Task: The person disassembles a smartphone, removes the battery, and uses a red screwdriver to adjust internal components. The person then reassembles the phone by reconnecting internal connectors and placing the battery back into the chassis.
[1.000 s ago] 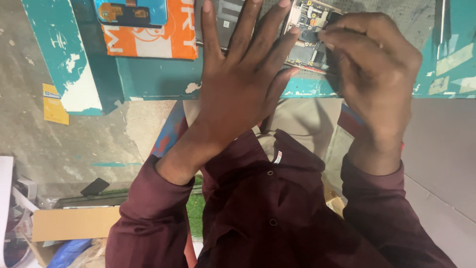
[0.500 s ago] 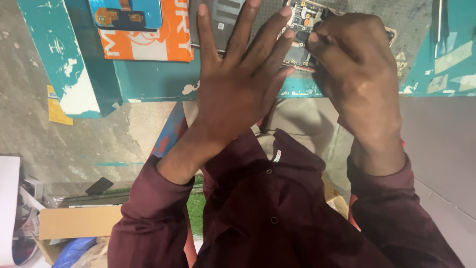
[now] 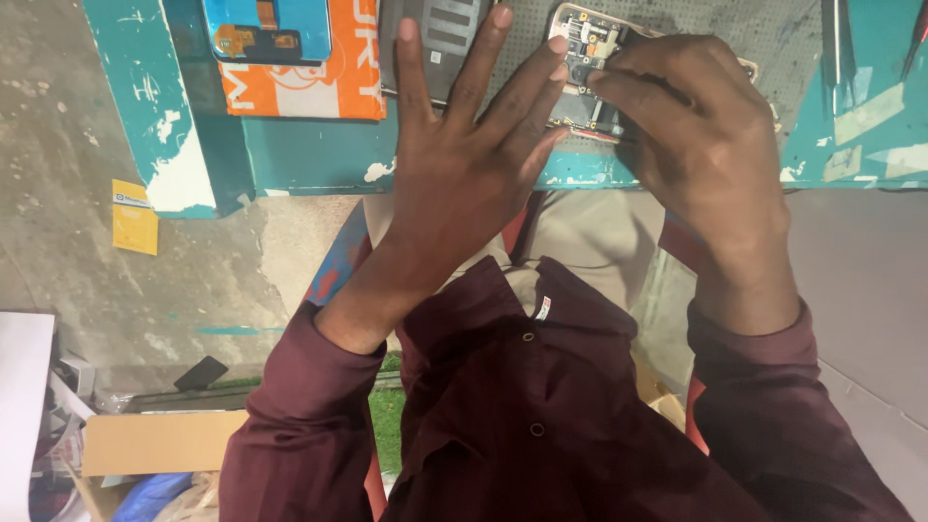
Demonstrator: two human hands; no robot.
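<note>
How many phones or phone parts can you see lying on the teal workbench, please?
3: a blue screen panel on the orange sheet, a dark back cover beside it, and the opened phone under both hands. Others may be hidden.

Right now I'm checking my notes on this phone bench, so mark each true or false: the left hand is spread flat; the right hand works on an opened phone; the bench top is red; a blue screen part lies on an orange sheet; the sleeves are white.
1. The left hand is spread open with fingers extended. True.
2. The right hand has its fingertips pinched at the opened phone, whose inner parts are exposed. True.
3. The bench top is red. False: it is teal with chipped paint.
4. A blue screen part lies on an orange sheet. True.
5. The sleeves are white. False: they are dark maroon.
</note>
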